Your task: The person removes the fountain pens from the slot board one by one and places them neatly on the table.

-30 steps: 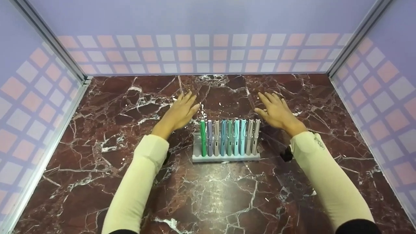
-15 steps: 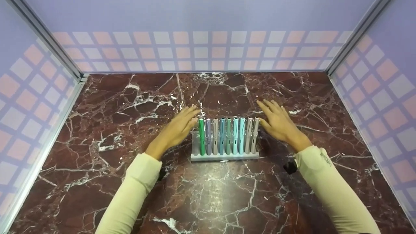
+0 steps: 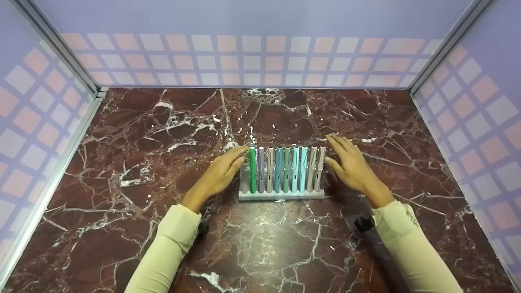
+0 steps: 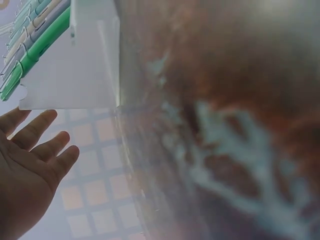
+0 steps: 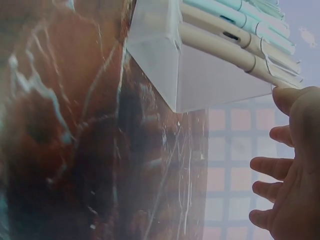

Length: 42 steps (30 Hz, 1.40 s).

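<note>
A translucent rack (image 3: 281, 196) of pens (image 3: 286, 175) is flanked on a marbled tabletop (image 3: 101, 244) by a left hand (image 3: 220, 171) and a right hand (image 3: 353, 169), fingers extended, nothing gripped (whether either end is touched cannot be told). Probably light, stiff and slippery plastic, the rack would best be held by both side walls (image 4: 85, 70) and kept level, since pens seemingly unfastened could be spilled.

The surface (image 3: 268, 244) leaves room before the rack (image 3: 285, 197) and behind it, up to the back wall (image 3: 260, 20); closely set pens (image 3: 278, 171) bar the middle; a narrow gap lies at the rack's left end; left fingers (image 3: 235, 155) and right fingers (image 3: 337, 145) hem in both ends.
</note>
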Each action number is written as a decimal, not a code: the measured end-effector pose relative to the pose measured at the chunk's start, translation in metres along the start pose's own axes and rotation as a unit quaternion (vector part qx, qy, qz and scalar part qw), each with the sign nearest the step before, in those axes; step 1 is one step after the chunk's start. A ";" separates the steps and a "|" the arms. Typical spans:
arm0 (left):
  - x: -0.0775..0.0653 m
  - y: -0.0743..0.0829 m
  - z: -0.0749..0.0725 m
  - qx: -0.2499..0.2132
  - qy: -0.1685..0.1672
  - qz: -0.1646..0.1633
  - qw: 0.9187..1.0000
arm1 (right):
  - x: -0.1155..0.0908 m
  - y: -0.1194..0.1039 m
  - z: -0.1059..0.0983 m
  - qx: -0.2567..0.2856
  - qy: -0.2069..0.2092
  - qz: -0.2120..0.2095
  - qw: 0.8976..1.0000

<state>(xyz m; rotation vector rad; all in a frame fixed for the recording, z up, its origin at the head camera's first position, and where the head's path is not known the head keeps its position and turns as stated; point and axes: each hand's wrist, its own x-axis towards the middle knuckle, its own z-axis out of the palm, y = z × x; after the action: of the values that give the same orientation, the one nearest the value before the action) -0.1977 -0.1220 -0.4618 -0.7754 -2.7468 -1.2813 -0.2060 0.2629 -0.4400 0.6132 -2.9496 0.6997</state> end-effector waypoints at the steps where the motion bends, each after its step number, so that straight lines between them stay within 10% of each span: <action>1: 0.000 -0.001 0.001 -0.007 0.002 -0.001 1.000 | -0.002 0.000 0.001 0.006 0.005 -0.001 1.000; 17: 0.001 -0.016 0.018 -0.156 0.023 -0.032 0.987 | -0.049 -0.011 0.039 0.165 0.114 0.070 0.977; 33: -0.002 -0.041 0.026 -0.264 0.011 -0.035 0.964 | -0.052 -0.024 0.080 0.435 0.220 0.111 0.866; 42: -0.002 -0.042 0.027 -0.282 0.013 -0.026 0.959 | -0.053 -0.022 0.082 0.391 0.212 0.102 0.890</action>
<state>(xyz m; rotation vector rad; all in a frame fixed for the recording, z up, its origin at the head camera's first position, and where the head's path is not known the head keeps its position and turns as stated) -0.2093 -0.1263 -0.5100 -0.6923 -2.3991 -2.1065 -0.1448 0.2280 -0.5117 0.1180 -2.2601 1.8045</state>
